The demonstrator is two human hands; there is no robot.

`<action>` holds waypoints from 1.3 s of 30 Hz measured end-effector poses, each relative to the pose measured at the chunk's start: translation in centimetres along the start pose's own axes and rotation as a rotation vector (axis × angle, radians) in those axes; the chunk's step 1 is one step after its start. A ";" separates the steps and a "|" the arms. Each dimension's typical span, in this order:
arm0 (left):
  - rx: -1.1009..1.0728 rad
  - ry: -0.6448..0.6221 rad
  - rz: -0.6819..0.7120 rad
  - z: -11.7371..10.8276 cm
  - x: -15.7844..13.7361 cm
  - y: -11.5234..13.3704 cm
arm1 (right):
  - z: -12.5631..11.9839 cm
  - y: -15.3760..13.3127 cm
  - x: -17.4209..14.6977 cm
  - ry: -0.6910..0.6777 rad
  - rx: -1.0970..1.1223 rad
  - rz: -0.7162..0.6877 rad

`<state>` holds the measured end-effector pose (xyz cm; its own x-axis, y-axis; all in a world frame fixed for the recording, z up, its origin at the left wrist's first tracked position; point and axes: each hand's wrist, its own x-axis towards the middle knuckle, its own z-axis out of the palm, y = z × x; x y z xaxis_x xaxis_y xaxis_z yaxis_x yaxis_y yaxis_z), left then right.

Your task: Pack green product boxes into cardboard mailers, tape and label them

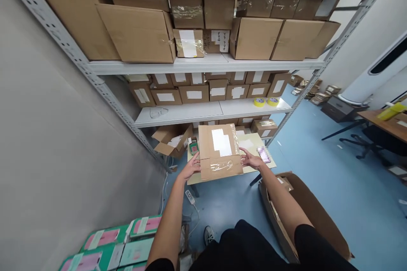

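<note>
A taped brown cardboard box [208,144] with white labels on its top is between my two hands, over the small pale table [254,142]. My left hand [190,167] grips the box's left side, its fingers against the cardboard. On the opposite side, my right hand [251,160] presses its fingers to the right edge. The undersides of both grips are hidden. A small green item [193,147] lies on the table just left of the box. To the right of my right hand is a phone-like object [263,154], partly blurred.
A metal rack [203,67] full of cardboard boxes stands ahead. Two yellow tape rolls [259,102] sit on its middle shelf. An open box [173,142] is left of the table; a large open carton [313,211] stands at right. Green-pink packages [104,239] are stacked lower left.
</note>
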<state>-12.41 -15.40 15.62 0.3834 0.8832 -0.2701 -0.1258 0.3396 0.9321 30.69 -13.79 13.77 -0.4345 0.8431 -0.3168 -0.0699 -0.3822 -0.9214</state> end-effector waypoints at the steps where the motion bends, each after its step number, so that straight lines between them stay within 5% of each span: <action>1: 0.035 0.005 -0.010 -0.3 0.8 0.1 | -0.1 0.6 0.6 0.018 0.010 0.012; 10: 0.248 0.145 -0.096 -1.4 8.7 -1.2 | -2.9 4.6 7.5 0.116 0.036 0.085; 15: 0.495 0.380 -0.225 1.0 13.3 -4.2 | -4.6 8.4 9.8 0.273 -0.145 0.230; 19: 0.661 0.504 -0.347 3.2 15.0 -6.6 | -4.1 11.7 10.0 0.179 -0.226 0.266; 22: 0.608 0.552 -0.323 4.2 15.4 -6.9 | -2.9 12.8 9.7 0.051 -0.261 0.200; 26: 0.586 0.611 -0.252 6.4 16.2 -5.2 | -0.1 12.2 9.5 -0.035 -0.370 -0.102; 29: 0.625 0.630 -0.173 9.2 17.3 -4.3 | 2.2 11.0 9.3 0.071 -0.479 -0.234; 33: 0.496 0.558 -0.067 11.8 18.6 -5.0 | 2.9 10.2 8.8 0.295 -0.525 -0.224; 39: 0.341 0.572 -0.018 8.2 21.2 -4.7 | -0.9 10.0 8.1 0.525 -0.452 -0.206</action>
<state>3.84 -0.91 7.44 -0.1753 0.9427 -0.2840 0.2082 0.3175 0.9251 27.25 -10.39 1.80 0.0440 0.9951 -0.0883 0.3238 -0.0978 -0.9411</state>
